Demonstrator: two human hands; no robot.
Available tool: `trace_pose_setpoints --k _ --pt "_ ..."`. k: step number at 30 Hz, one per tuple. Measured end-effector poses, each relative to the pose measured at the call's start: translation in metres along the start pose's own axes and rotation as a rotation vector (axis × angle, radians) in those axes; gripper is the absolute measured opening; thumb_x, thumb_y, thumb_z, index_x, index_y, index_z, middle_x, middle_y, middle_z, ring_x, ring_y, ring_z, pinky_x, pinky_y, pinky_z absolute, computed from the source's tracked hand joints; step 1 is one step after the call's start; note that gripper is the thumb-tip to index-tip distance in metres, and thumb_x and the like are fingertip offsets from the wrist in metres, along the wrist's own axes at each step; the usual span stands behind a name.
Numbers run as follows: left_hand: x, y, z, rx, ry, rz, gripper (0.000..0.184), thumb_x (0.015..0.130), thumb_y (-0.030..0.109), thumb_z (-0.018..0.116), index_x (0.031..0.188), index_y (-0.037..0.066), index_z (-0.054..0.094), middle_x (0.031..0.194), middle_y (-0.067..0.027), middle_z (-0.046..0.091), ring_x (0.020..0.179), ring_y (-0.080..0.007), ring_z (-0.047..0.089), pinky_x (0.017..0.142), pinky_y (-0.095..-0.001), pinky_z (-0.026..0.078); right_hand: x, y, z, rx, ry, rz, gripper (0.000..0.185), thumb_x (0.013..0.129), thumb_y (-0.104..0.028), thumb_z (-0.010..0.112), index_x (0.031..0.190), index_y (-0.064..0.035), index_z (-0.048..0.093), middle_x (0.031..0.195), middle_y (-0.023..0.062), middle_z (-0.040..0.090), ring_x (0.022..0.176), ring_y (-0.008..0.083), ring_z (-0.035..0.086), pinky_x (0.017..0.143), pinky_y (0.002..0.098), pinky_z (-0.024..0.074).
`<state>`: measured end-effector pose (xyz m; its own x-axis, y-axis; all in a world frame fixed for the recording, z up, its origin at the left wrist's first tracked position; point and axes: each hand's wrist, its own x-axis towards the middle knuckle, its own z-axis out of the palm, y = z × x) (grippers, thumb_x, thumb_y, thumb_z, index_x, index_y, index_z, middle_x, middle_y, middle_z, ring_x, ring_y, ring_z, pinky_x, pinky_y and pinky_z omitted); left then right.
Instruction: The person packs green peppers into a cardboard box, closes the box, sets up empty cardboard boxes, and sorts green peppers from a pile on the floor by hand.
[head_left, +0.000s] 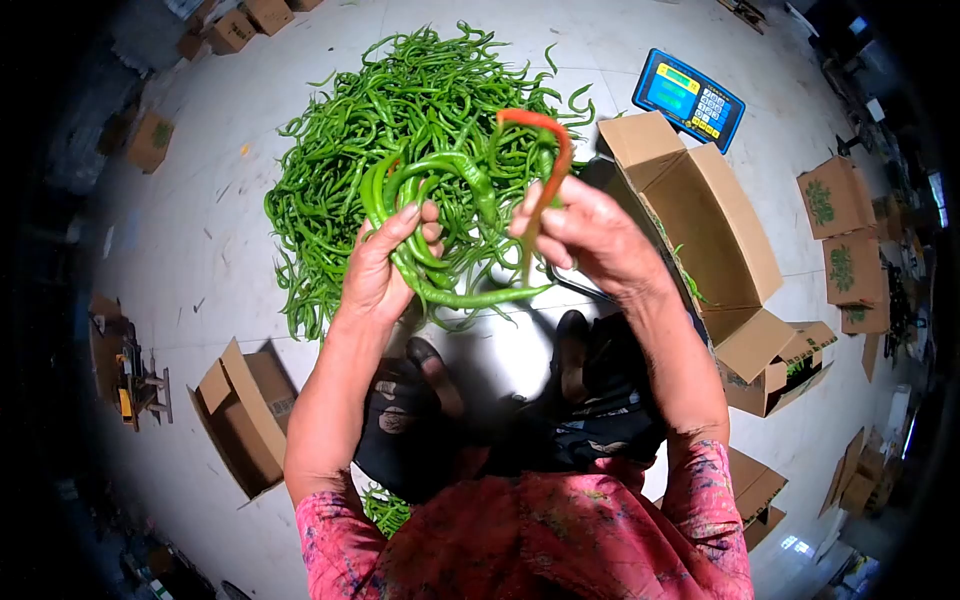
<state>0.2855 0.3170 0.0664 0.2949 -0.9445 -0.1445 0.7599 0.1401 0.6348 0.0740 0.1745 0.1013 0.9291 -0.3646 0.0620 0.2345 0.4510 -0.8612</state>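
My left hand point(385, 255) is closed around a bunch of long green chili peppers point(440, 175), which curl out above and to the right of the fingers. In my right hand point(585, 230) a curved red chili pepper point(556, 135) is pinched; its lower end looks brownish and points down. Both hands are raised over the near side of a large pile of green chili peppers point(340, 180) on the floor. What lies under the left fingers is partly hidden.
An open cardboard box point(700, 210) stands right of my right arm, beside a blue scale display point(688, 98). Another open box point(245, 420) sits at left. More boxes point(845, 235) line the right side. Some peppers point(385, 510) lie below my left arm.
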Motion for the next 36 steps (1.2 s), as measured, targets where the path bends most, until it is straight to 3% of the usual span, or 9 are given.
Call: trace_pose_setpoints --k 7,13,16,17,19,23,29,32,36 --pt "0.0 -0.003 -0.002 0.017 -0.023 -0.035 0.024 0.097 0.016 0.054 0.118 0.005 0.052 0.094 -0.007 0.059 0.075 -0.0123 0.053 0.065 -0.0277 0.044 -0.03 -0.04 -0.034 0.178 0.116 -0.265 0.027 0.098 -0.019 0.055 0.117 -0.0009 0.051 0.103 0.0111 0.059 0.063 0.0051 0.044 0.054 0.018 0.0369" --pt "-0.002 -0.004 0.006 0.042 -0.067 -0.072 0.032 0.097 0.015 0.053 0.128 0.006 0.047 0.091 -0.0066 0.057 0.073 -0.0125 0.052 0.065 -0.0276 0.042 -0.093 -0.087 -0.063 -0.486 0.656 -0.105 0.026 0.096 -0.022 0.058 0.114 -0.0021 0.057 0.092 0.0028 0.064 0.065 0.0045 0.048 0.059 0.0193 0.0418" --pt "-0.003 -0.006 0.01 0.065 -0.074 -0.069 0.03 0.093 0.013 0.057 0.121 0.006 0.05 0.09 -0.0086 0.061 0.071 -0.014 0.054 0.063 -0.0287 0.043 -0.119 -0.074 -0.123 -0.998 0.794 0.189 0.033 0.094 -0.024 0.06 0.116 -0.0007 0.057 0.092 0.0061 0.066 0.069 0.0126 0.055 0.066 0.0276 0.0461" --pt "-0.003 -0.007 0.013 0.076 -0.076 -0.063 0.029 0.091 0.013 0.058 0.119 0.006 0.05 0.09 -0.0092 0.062 0.071 -0.0143 0.055 0.062 -0.0289 0.044 -0.13 -0.059 -0.148 -1.39 0.782 0.131 0.039 0.091 -0.026 0.062 0.119 -0.0004 0.057 0.097 0.0143 0.067 0.081 0.0272 0.063 0.076 0.0373 0.0487" --pt "-0.004 -0.008 0.015 0.072 -0.059 -0.082 0.031 0.087 0.009 0.06 0.117 0.005 0.052 0.09 -0.0097 0.063 0.071 -0.0152 0.057 0.063 -0.0295 0.046 -0.129 -0.049 -0.124 -2.01 0.854 0.078 0.041 0.088 -0.026 0.063 0.12 -0.0005 0.059 0.107 0.0224 0.066 0.097 0.0356 0.064 0.085 0.0425 0.0487" --pt "-0.008 -0.011 0.018 0.117 -0.062 -0.082 0.037 0.084 0.006 0.062 0.119 0.002 0.052 0.092 -0.0117 0.064 0.071 -0.0162 0.059 0.063 -0.0296 0.049 -0.089 -0.046 -0.061 -1.078 0.686 -0.019 0.038 0.087 -0.025 0.065 0.116 -0.0001 0.063 0.11 0.0208 0.066 0.102 0.0334 0.064 0.091 0.0399 0.0482" --pt "-0.013 -0.013 0.025 0.23 -0.14 -0.126 0.036 0.083 0.004 0.065 0.117 -0.003 0.055 0.092 -0.0126 0.067 0.074 -0.0153 0.062 0.069 -0.026 0.053 -0.02 -0.017 0.011 -1.521 0.251 -0.489 0.047 0.082 -0.029 0.071 0.119 -0.0029 0.059 0.106 0.0166 0.065 0.104 0.0321 0.06 0.095 0.0423 0.0416" --pt "-0.016 -0.015 0.022 0.208 -0.173 -0.202 0.047 0.084 0.005 0.065 0.126 -0.004 0.047 0.095 -0.0143 0.066 0.076 -0.016 0.063 0.07 -0.0258 0.053 -0.004 0.007 0.01 -1.557 0.074 -0.495 0.046 0.086 -0.029 0.068 0.121 -0.003 0.055 0.093 0.0177 0.064 0.092 0.0341 0.06 0.081 0.0454 0.0421" --pt "-0.02 -0.009 0.027 0.24 -0.176 -0.225 0.047 0.086 0.009 0.065 0.127 -0.004 0.048 0.101 -0.0136 0.065 0.078 -0.0151 0.063 0.069 -0.0244 0.052 -0.003 0.014 0.004 -1.108 0.042 -0.058 0.034 0.09 -0.025 0.063 0.113 -0.0014 0.055 0.086 0.0159 0.064 0.08 0.0316 0.061 0.072 0.0401 0.0458"
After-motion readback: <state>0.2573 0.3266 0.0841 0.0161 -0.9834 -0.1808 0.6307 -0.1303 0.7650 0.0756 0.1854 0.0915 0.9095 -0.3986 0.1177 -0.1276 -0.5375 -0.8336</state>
